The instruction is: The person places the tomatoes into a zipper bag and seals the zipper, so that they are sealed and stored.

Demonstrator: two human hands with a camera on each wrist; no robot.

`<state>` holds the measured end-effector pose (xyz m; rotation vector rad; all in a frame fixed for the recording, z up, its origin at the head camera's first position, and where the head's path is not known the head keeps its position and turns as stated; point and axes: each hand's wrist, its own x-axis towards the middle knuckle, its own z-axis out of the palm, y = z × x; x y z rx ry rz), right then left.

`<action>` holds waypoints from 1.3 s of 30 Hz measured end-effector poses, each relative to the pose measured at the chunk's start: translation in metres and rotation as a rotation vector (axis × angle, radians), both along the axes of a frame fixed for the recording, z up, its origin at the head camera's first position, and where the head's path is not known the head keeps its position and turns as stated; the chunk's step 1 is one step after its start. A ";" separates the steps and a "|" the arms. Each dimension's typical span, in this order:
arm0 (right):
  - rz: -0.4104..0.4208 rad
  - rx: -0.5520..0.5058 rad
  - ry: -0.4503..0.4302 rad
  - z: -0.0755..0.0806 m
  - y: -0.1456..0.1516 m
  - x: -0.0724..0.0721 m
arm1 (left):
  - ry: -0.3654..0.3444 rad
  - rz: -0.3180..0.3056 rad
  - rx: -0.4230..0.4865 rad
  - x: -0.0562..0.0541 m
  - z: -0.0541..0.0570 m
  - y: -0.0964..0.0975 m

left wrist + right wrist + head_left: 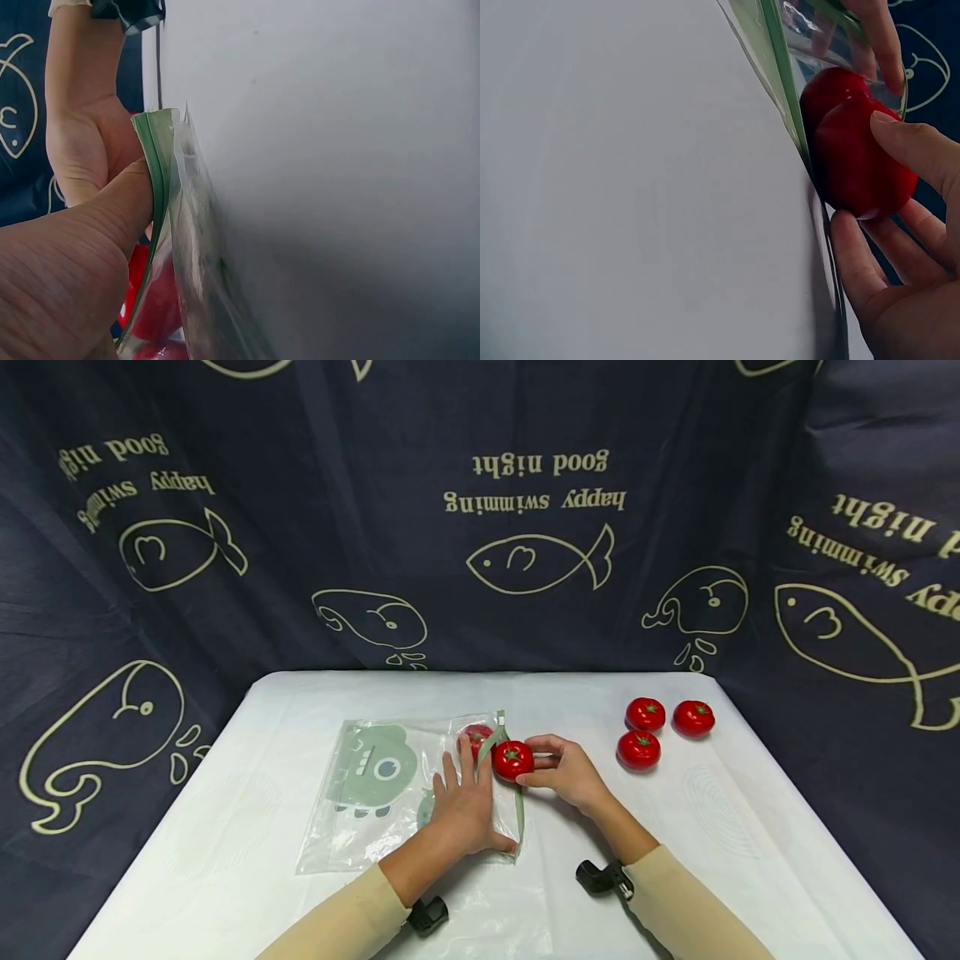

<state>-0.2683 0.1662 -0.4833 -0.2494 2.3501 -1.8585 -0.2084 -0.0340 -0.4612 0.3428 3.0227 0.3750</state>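
Observation:
A clear zip bag (322, 852) with a green dinosaur-like print and a green strip along its mouth lies on the table. One red tomato (476, 737) is inside, near the mouth. My left hand (465, 814) spreads over the bag's mouth end, fingers fairly straight; in the left wrist view its thumb (124, 199) touches the green strip (155, 154). With thumb and fingers my right hand (566, 772) grips another tomato (513, 761) at the bag's mouth. The right wrist view shows this held tomato (862, 157) between thumb and fingers, next to the bagged one.
Three more red tomatoes, one nearer (638, 750) and two behind, left (645, 714) and right (693, 718), sit at the back right of the white table (675, 843). A dark curtain (540, 635) with fish and whale drawings hangs behind and at both sides.

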 end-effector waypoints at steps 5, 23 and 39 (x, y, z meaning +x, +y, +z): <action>0.014 0.008 0.019 -0.002 -0.004 -0.001 | 0.003 -0.014 -0.006 -0.001 0.001 0.000; 0.023 -0.016 0.008 -0.003 -0.015 -0.005 | 0.020 -0.043 0.004 -0.002 0.001 0.000; 0.006 -0.095 -0.024 -0.004 -0.023 -0.006 | 0.048 -0.045 0.005 -0.003 0.000 0.000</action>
